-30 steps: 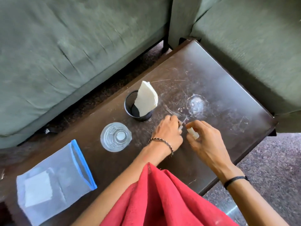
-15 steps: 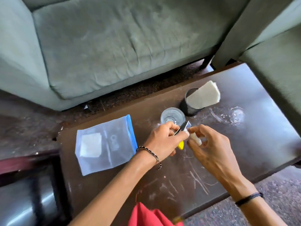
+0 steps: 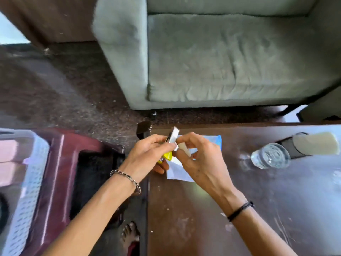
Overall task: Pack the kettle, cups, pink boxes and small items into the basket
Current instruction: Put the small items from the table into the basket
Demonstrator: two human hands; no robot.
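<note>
Daylight fills the scene, soft and fairly bright. To the right of the hands, the dark table [image 3: 276, 200] carries a broad pale glare, and the glass [image 3: 270, 156] there glints with small highlights. The left hand [image 3: 147, 156] and right hand [image 3: 201, 161] are reasonably sharp and evenly lit. Far left of them, the basket [image 3: 27, 182] smears into motion blur and washes out pinkish. Beyond the hands, the sofa [image 3: 221, 58] looks soft, its edges bowed by the wide lens.
</note>
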